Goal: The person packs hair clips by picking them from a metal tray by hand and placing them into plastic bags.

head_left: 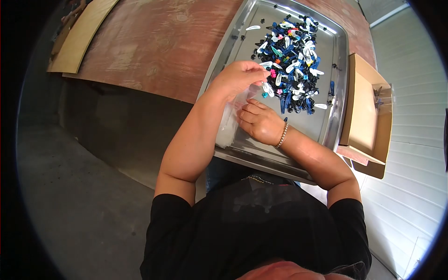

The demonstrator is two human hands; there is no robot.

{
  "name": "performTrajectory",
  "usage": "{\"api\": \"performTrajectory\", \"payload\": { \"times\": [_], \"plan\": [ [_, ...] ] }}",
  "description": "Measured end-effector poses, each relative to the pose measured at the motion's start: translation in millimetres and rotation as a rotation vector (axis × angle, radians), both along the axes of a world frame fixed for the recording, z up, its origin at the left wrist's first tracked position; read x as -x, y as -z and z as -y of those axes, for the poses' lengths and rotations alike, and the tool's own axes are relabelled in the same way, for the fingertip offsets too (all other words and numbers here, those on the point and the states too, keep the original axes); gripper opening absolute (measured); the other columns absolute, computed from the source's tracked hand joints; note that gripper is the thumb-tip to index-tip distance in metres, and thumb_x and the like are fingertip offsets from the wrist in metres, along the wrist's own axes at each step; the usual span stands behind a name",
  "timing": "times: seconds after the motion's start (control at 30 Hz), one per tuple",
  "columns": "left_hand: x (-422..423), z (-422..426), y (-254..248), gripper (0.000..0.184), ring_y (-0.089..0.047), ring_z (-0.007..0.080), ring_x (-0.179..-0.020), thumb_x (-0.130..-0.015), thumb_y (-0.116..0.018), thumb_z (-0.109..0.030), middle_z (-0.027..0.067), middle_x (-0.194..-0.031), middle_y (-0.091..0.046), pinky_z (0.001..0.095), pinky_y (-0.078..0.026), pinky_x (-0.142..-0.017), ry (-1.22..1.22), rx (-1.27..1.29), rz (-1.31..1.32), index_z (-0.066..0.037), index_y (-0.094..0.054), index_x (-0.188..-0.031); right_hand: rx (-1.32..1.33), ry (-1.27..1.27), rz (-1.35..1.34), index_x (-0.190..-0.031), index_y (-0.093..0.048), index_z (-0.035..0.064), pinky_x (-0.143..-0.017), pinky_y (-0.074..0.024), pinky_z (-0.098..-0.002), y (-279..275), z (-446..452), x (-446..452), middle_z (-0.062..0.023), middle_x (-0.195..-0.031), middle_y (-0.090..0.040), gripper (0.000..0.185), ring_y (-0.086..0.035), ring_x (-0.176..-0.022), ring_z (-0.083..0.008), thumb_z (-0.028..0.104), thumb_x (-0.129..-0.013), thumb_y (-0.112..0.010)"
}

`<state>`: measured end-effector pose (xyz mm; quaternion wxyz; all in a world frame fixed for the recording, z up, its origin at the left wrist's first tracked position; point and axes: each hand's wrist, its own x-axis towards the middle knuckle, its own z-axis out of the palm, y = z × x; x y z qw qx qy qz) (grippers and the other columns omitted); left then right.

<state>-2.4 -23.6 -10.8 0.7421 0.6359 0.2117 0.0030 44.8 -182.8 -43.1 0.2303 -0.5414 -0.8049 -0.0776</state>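
Observation:
A clear plastic bag (253,91) stretches between my two hands over the near left part of a metal tray (311,174). My left hand (241,78) is closed, with thumb and fingers pinched at the bag's upper end. Below it, my right hand (261,122), a beaded bracelet at its wrist, curls its fingers on the bag's lower side. More clear bags (226,128) lie under my left forearm. Beyond my hands sits a pile of hair clips (294,65), mostly black, blue and white. A small pink clip (273,73) is by my left fingertips; whether they touch it I cannot tell.
The tray has raised rims and rests on a reddish wooden table (154,42). An open cardboard box (364,116) with a few dark items stands against its right side. A wooden board (84,37) lies at the far left. A few loose clips lie around the pile.

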Motion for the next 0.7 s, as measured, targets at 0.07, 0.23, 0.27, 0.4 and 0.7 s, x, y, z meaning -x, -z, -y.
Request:
{"api": "performTrajectory", "payload": {
  "times": [0.07, 0.23, 0.27, 0.4, 0.7],
  "plan": [
    [0, 1, 0, 0.035, -0.058, 0.0102, -0.087, -0.084, -0.066, -0.029, 0.0054, -0.097, -0.066, 0.0224, -0.041, -0.071, -0.002, 0.003, 0.001, -0.004, -0.061, -0.108, 0.031, 0.022, -0.030, -0.084, -0.064, 0.0032, -0.091, -0.0458, -0.0390, -4, 1, 0, -0.0064, -0.089, -0.060, 0.020, -0.058, -0.092, -0.0230, 0.010, -0.066, -0.060],
    [1, 1, -1, 0.034, -0.057, 0.0085, -0.086, -0.085, -0.066, -0.029, 0.0037, -0.095, -0.065, 0.0224, -0.041, -0.071, -0.004, 0.054, -0.020, -0.003, -0.063, -0.106, 0.058, 0.128, -0.084, -0.077, -0.058, 0.0029, -0.083, -0.0472, -0.0392, -34, 5, -17, -0.0080, -0.082, -0.058, 0.012, -0.057, -0.081, -0.0249, 0.006, -0.066, -0.059],
    [0, 1, 2, 0.034, -0.057, 0.0085, -0.086, -0.085, -0.066, -0.029, 0.0037, -0.095, -0.065, 0.0224, -0.041, -0.071, -0.004, 0.052, -0.014, -0.003, -0.063, -0.106, 0.056, 0.127, -0.079, -0.077, -0.058, 0.0029, -0.083, -0.0472, -0.0392, -41, 7, -26, -0.0080, -0.082, -0.058, 0.012, -0.057, -0.081, -0.0249, 0.006, -0.066, -0.059],
    [-1, 4, -2, 0.037, -0.056, 0.0083, -0.087, -0.084, -0.068, -0.027, 0.0025, -0.098, -0.063, 0.0234, -0.043, -0.076, -0.002, -0.018, -0.018, -0.001, -0.061, -0.109, -0.018, 0.391, -0.071, -0.077, -0.056, 0.0032, -0.077, -0.0468, -0.0377, -52, 15, -58, -0.0091, -0.088, -0.062, 0.011, -0.057, -0.080, -0.0288, 0.000, -0.068, -0.061],
    [-3, 11, 12, 0.019, -0.064, 0.0130, -0.075, -0.081, -0.064, -0.003, 0.0086, -0.084, -0.067, 0.0247, -0.049, -0.068, 0.174, -0.047, -0.001, 0.005, -0.063, -0.098, 0.109, 0.532, -0.281, -0.086, -0.056, 0.0026, -0.069, -0.0484, -0.0355, -44, 23, -72, -0.0094, -0.083, -0.062, 0.021, -0.060, -0.081, -0.0286, -0.007, -0.068, -0.060]
  ]
}}
